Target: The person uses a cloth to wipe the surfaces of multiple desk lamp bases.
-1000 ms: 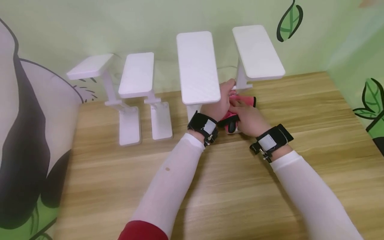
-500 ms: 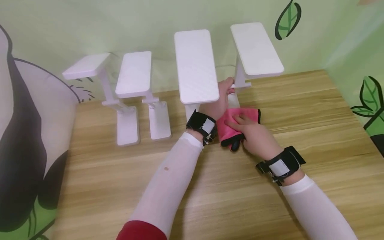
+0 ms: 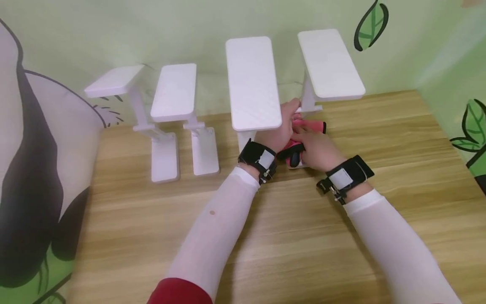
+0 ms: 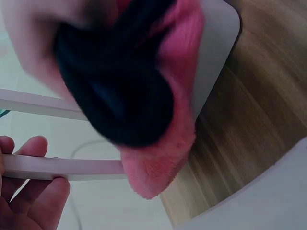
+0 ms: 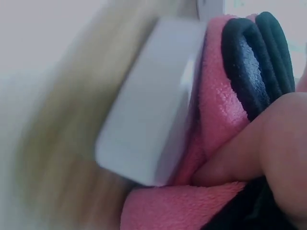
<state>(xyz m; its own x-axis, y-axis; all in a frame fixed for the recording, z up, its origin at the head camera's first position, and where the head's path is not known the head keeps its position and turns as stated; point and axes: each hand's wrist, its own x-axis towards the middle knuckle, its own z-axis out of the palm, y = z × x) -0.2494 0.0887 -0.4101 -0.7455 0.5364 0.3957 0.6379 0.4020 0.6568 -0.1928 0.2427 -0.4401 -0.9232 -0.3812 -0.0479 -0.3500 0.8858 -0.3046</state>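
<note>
My left hand [image 3: 279, 133] reaches under the white top plates and holds the crossbar of the rightmost white folding stand [image 3: 330, 63]. In the left wrist view, fingers [image 4: 53, 196] curl round that pale bar [image 4: 93, 169]. My right hand [image 3: 320, 150] grips a bunched pink cloth [image 3: 312, 126] with black edging against this stand's base, just below the left hand. The right wrist view has a digit pressed into a fold of the cloth [image 5: 218, 100], beside the edge of the white base [image 5: 148, 105]. Most of the base is hidden by cloth and hands.
Three more white stands are lined up leftward: one with a large plate [image 3: 253, 82] over my left wrist, a smaller one [image 3: 174, 90], and a tilted one [image 3: 115, 80] at far left. The wooden table [image 3: 288, 245] meets a painted wall [image 3: 205, 25] behind.
My right hand first drew the cloth toward me along the base, baring its far part, then pushed it back up toward the post. The left hand keeps its hold on the bar.
</note>
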